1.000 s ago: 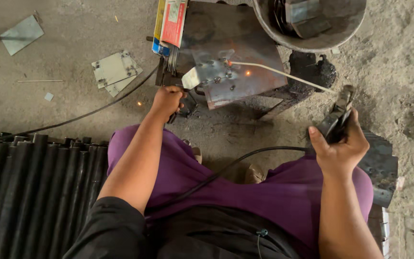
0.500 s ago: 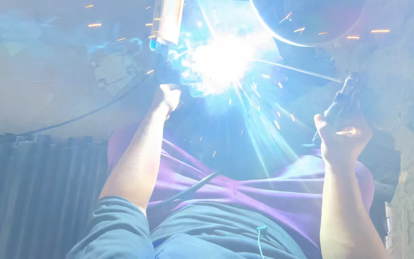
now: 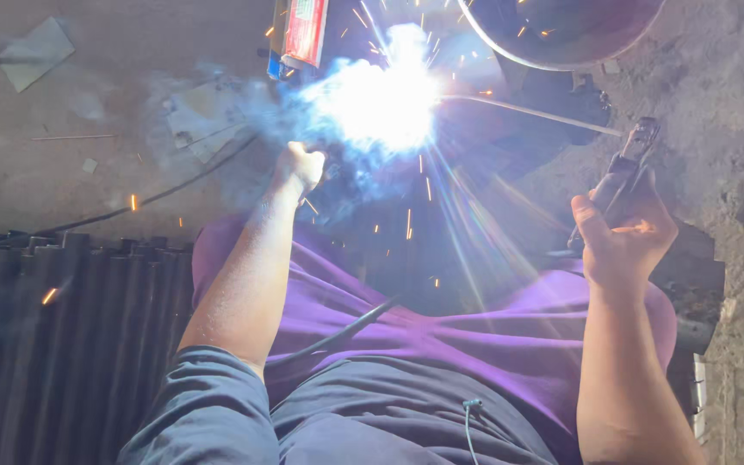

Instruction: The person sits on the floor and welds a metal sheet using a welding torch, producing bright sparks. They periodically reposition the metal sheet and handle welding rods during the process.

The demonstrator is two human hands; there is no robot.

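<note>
Since a second ago the quiet workpiece has vanished behind a white welding arc (image 3: pixel 381 108), which half a second back flooded the whole view and has now shrunk to a tight ball throwing sparks and blue smoke, while both hands sit about where they were. From the glare a thin welding rod (image 3: pixel 531 112) runs rightward to the electrode holder (image 3: pixel 622 176), a dark clamp-handled tool standing tilted in the right hand (image 3: pixel 622 237), whose fingers are wrapped closed around the handle with the thumb up along its side. The left hand (image 3: pixel 300 165) is balled into a fist just beside the arc's lower left edge; what it grips, if anything, cannot be told through the smoke. A dark cable (image 3: pixel 337 336) crosses the purple trousers (image 3: pixel 475 336) over the person's lap. Above the arc a red and blue box (image 3: pixel 301 34) stands on edge, and a round metal basin (image 3: pixel 561 34) fills the top right. Dark ribbed tubes (image 3: pixel 53 327) lie side by side at the left, on a dusty concrete floor (image 3: pixel 131 52) with flat metal scraps (image 3: pixel 36 53).
</note>
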